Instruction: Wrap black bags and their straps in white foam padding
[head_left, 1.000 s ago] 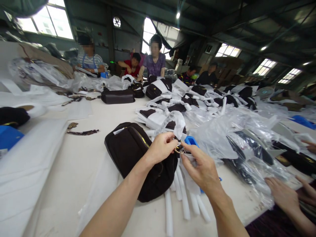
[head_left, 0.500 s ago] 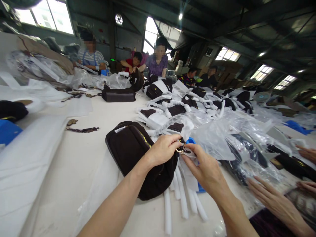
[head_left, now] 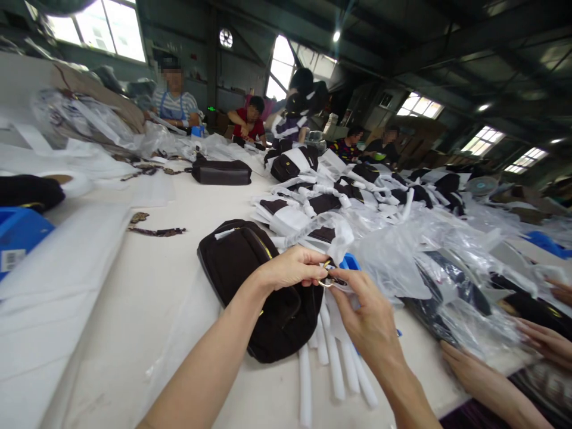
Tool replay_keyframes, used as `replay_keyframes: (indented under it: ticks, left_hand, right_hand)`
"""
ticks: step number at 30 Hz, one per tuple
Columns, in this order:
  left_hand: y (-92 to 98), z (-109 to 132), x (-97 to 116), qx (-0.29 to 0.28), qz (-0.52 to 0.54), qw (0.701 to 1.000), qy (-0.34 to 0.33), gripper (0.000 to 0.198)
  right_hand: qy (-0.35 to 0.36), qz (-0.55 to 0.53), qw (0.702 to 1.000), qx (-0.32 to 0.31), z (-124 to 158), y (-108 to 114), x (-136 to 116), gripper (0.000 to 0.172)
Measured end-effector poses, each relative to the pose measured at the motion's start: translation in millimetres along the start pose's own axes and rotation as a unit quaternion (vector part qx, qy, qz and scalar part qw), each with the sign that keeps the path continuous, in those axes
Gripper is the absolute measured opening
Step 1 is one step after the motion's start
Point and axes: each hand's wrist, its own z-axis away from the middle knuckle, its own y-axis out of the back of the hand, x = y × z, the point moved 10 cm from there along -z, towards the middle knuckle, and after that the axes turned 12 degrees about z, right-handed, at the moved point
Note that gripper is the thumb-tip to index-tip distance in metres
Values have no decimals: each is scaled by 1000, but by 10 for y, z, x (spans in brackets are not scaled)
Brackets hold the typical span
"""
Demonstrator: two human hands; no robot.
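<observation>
A black bag (head_left: 232, 262) with gold zips lies on the table in front of me. At its far right end, my left hand (head_left: 292, 268) is closed in a pinch on a gold ring (head_left: 327, 282). My right hand (head_left: 364, 298) meets it from the other side, thumb and fingers pinched at a small dark piece by the ring; what exactly it is I cannot make out. Under my right wrist, white foam tubes (head_left: 331, 357) fan out on the table. Just beyond my fingers is a blue bin (head_left: 350, 261), partly hidden.
Black bags with white wrapping (head_left: 326, 202) pile up beyond, beside clear plastic bags (head_left: 393, 250). White foam sheets (head_left: 58, 298) cover the left. A chain strap (head_left: 158, 231) lies near them. A co-worker's hands (head_left: 473, 369) handle a plastic-wrapped item at right; other people work across the table.
My fingers have shifted slightly around the ring, which shows more now. Across the table, one person has lifted a dark bag in front of themselves. The co-worker's hands at right have moved.
</observation>
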Motion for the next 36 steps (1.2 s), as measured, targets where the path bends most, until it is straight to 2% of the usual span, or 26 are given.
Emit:
replay_keyframes:
  ticks: [4,6,8,10,12,14,20,24,27,30,33,36]
  left_hand:
    - [-72,36,34,-47,-13,999,2,14]
    - [-66,35,31,-47,-3,999,3,15]
    - [4,8,25,-9,7,1000,-7,21]
    - [108,-19,21,54,5,998,-21,27]
    - [172,-28,34,104,-16,994,-34,22]
    - [167,-23,73,118,-48,991,-44,16]
    - [-24,42,250,31,-181,979,-85,7]
    - [-13,73,153,-14,-94,995,-31,7]
    - [24,62,73,-12,-30,999,-4,13]
    - [89,15,100,38,-10,999,-37,19]
    - [137,0,176,88,-19,993,-80,19]
    - [53,4,191,43,-6,996,-80,23]
  right_hand:
    - [-8,-63,998,-12,-3,-27,43,14]
    - [-4,-81,997,-15,-12,-33,54,13]
    - [-11,-87,996,-7,-20,-30,87,13]
    - [-32,-96,995,2,-22,-42,139,13]
    - [-56,-106,993,11,-15,-67,187,13]
    - [-68,-114,991,23,-3,-81,205,13]
    - [-12,-120,992,39,26,-24,88,10]
    - [61,-96,993,41,17,56,-82,11]
    - [97,-84,990,56,6,100,-177,16]
    - [72,-75,992,68,-19,100,-131,15]
    - [11,-80,993,85,-25,90,3,11]
    - [-53,-106,986,116,-1,96,139,11]
